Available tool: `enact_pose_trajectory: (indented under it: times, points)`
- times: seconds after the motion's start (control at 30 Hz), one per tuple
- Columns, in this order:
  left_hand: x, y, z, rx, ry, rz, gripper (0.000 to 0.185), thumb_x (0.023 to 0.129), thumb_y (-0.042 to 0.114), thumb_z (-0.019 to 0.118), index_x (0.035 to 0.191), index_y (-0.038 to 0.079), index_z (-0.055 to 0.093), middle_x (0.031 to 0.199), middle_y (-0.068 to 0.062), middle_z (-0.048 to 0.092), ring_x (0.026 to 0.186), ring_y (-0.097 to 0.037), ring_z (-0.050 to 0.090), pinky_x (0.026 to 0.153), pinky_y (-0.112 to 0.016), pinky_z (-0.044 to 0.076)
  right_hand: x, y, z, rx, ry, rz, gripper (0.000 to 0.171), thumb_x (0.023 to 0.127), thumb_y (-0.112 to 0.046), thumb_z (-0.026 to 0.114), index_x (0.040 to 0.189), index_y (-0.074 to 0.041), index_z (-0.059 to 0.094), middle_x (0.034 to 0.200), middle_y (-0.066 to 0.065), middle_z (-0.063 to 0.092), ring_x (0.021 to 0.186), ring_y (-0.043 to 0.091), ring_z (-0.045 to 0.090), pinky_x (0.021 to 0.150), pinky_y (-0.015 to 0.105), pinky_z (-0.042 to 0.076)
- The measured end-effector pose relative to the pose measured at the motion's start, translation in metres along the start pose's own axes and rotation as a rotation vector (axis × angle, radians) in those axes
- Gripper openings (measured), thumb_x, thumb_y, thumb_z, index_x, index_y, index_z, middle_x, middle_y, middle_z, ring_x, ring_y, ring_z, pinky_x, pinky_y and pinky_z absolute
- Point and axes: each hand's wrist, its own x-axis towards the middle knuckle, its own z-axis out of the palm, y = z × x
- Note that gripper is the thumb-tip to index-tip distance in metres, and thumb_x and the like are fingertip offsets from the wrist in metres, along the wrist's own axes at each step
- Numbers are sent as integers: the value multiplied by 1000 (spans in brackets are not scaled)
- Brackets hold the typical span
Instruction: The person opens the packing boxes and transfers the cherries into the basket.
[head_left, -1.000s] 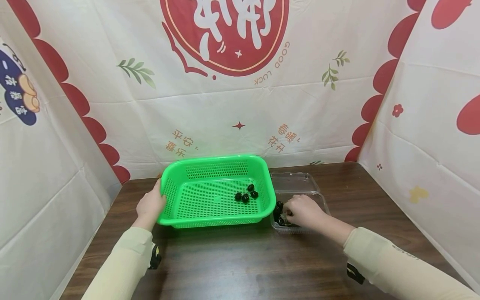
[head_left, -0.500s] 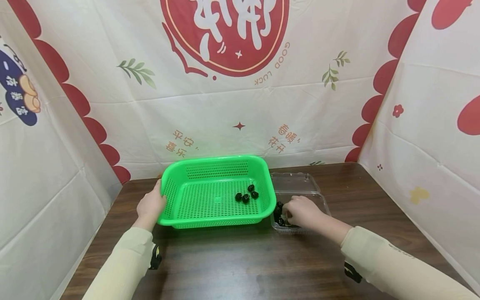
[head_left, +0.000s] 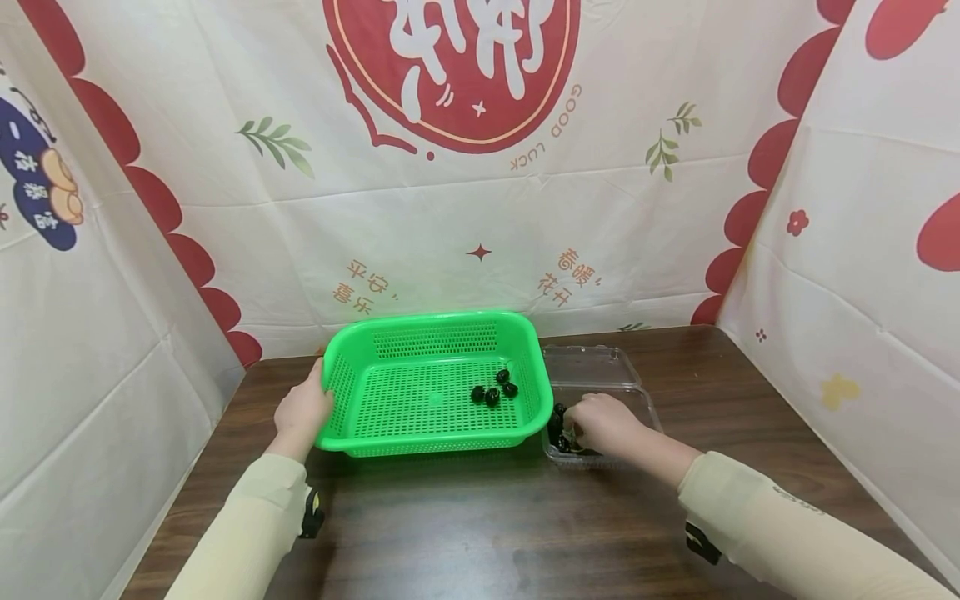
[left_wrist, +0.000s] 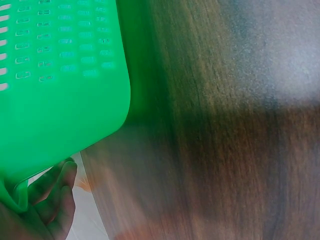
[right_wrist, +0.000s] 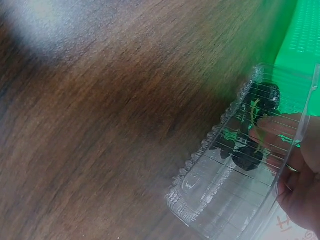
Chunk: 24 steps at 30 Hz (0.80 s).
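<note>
Four dark berries (head_left: pixel 494 388) already in green basket (head_left: pixel 427 333), centre frame. More berries (head_left: pixel 557 421) left in clear box (head_left: pixel 600 367), right of basket. Left hand (head_left: pixel 302 410) gripping basket rim. Right hand (head_left: pixel 604 423) in box, fingers curled among berries; actual pinch not discernible.

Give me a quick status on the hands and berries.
Left hand grips basket rim. Right hand in clear tray, on berries. Nothing blocking.
</note>
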Motion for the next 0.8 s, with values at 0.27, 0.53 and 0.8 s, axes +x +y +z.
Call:
enact_pose_trajectory:
  times: [0.27, 0.53, 0.8]
  points:
    - [-1, 1, -1, 1, 1, 2, 66, 99, 18, 48, 155, 6, 16, 107, -26, 63, 75, -31, 59, 60, -45, 45, 0, 2, -3, -13, 18, -12, 23, 66, 6, 74, 79, -13, 74, 71, -8, 66, 70, 16, 59, 69, 36, 50]
    - [-2, 3, -2, 3, -3, -2, 65, 99, 18, 48, 155, 6, 17, 108, -27, 62, 77, -32, 59, 61, -45, 45, 1, 1, -9, 28, 27, 7, 17, 71, 3, 75, 81, -11, 75, 77, -2, 71, 71, 18, 63, 68, 36, 52]
    - [-1, 2, -1, 6, -1, 0, 65, 99, 18, 48, 155, 5, 17, 112, -28, 61, 79, -33, 60, 62, -47, 45, 3, 1, -17, 8, 36, 48, 19, 72, 4, 71, 82, -11, 76, 80, -2, 71, 76, 21, 63, 74, 41, 52]
